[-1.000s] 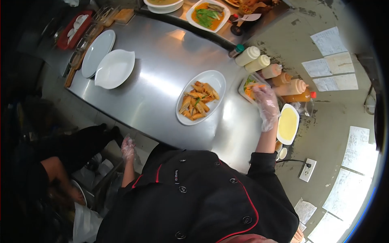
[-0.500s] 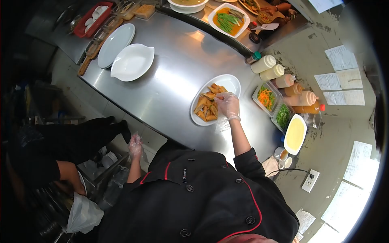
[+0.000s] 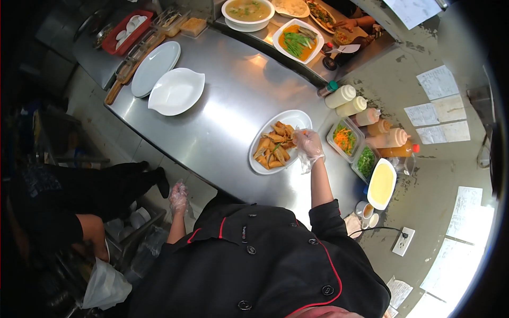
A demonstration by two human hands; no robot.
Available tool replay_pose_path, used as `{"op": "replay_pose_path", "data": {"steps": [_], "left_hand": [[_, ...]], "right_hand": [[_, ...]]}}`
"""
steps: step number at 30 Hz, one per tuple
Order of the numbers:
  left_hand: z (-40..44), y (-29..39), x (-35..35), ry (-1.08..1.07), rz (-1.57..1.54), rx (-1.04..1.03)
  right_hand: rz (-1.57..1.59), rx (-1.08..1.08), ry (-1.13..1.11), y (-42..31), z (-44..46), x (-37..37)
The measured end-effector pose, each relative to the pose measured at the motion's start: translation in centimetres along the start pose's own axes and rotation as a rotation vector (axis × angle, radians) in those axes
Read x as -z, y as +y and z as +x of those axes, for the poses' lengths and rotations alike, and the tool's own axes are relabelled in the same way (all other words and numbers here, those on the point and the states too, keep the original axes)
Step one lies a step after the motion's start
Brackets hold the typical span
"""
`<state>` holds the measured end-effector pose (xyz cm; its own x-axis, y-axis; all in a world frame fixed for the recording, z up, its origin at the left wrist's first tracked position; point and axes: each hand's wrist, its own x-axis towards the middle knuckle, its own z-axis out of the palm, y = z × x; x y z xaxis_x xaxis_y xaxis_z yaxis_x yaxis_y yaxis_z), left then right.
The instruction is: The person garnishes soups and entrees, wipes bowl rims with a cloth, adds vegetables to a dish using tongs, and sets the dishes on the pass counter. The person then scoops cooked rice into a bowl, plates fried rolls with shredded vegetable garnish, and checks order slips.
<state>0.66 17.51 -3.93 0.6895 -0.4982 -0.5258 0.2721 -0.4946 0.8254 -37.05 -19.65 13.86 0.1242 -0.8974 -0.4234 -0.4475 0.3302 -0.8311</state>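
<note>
A white oval plate (image 3: 255, 166) lies on the steel counter with several golden fried rolls (image 3: 273, 146) piled on it. Thin green strands show on top of the rolls. Over the plate's right rim is my right hand (image 3: 309, 144) in a clear plastic glove, fingers pinched together. A little orange shows at the fingertips, like shredded vegetables, mostly hidden by the glove. My left hand (image 3: 179, 197), gloved too, hangs beside the counter's front edge with its fingers curled in, apart from the plate. To the right of the plate stands a clear container of shredded carrot and greens (image 3: 344, 139).
A container of chopped green herbs (image 3: 366, 161), a dish of yellow sauce (image 3: 382, 184) and squeeze bottles (image 3: 340, 96) line the right wall. White dishes (image 3: 177, 92) sit at left. Filled dishes (image 3: 298, 41) stand on the back shelf. Another person (image 3: 47, 196) is at lower left.
My right hand has shifted to the right, from over the rolls to the plate's rim. Green strands now show on the rolls. The view has tilted slightly; my left hand stays low.
</note>
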Motion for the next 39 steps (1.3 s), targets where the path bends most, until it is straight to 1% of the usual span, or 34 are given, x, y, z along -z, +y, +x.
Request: {"op": "replay_pose_path", "data": {"steps": [3,6,7,9,10,11,14,15,18,21,23,24,25,26,27,30,33,35,36,37,39], "left_hand": [[0.5,-0.6,-0.1,0.025,0.065,-0.01],[1.2,-1.7,0.3,0.022,0.115,-0.026],[1.3,-1.9,0.3,0.034,0.145,-0.001],[1.2,-1.4,0.5,0.057,0.21,0.049],[1.1,-1.2,0.8,0.062,0.229,0.037],[0.4,-0.2,0.7,0.067,0.245,0.025],[-0.5,0.6,0.2,0.085,0.225,0.012],[-0.6,0.7,0.2,0.087,0.211,0.008],[-0.7,0.5,0.5,0.075,0.153,-0.008],[0.3,-1.2,0.8,0.057,0.031,-0.044],[0.0,-1.0,0.8,0.072,0.023,-0.048],[-0.2,-0.7,0.7,0.078,0.018,-0.051],[0.0,-1.0,0.9,0.065,0.028,-0.058],[0.6,-1.6,1.1,0.053,0.036,-0.065],[0.8,-1.8,1.2,0.041,0.043,-0.073],[0.5,-1.8,1.3,0.024,0.029,-0.093],[1.2,-2.0,1.6,0.02,0.181,-0.076],[1.4,-1.1,1.1,0.063,0.132,-0.075],[0.8,-0.6,0.7,0.087,0.108,-0.065],[0.1,-0.2,0.5,0.074,0.071,-0.108],[-0.6,1.7,-0.4,0.038,0.008,-0.206]], "right_hand": [[-0.03,-0.004,-0.063,-0.7,-0.5,0.5],[-0.029,0.102,0.011,-2.3,-1.7,0.1],[-0.101,0.082,-0.016,-1.9,-1.3,-0.2],[-0.403,0.254,0.015,-0.9,-1.1,-1.1],[-0.553,0.34,0.035,-0.4,-0.9,-1.3],[-0.497,0.311,-0.01,-1.3,-1.4,-0.9],[0.139,-0.036,-0.144,-1.3,-1.7,-0.4],[0.237,-0.06,-0.114,-1.4,-2.2,-0.6],[0.627,-0.232,-0.224,-1.9,-2.6,1.3],[0.824,-0.137,-0.314,-0.9,-2.8,4.5],[0.836,-0.018,-0.154,-1.3,-3.4,7.3],[0.853,0.056,-0.153,-0.6,-3.2,9.2],[0.925,0.043,-0.06,0.1,-2.5,10.7],[0.887,0.025,0.124,1.1,-1.7,12.2],[0.798,0.059,0.202,0.2,-2.2,13.4],[0.464,0.019,0.437,5.4,1.4,17.3],[-0.94,0.035,0.31,6.7,3.2,17.7],[-0.721,0.183,0.482,6.5,3.2,17.9],[-0.612,0.253,0.555,5.1,2.2,17.6],[-0.623,0.324,0.676,4.0,1.1,16.6],[-0.857,0.182,0.529,3.9,0.9,16.6]]}}
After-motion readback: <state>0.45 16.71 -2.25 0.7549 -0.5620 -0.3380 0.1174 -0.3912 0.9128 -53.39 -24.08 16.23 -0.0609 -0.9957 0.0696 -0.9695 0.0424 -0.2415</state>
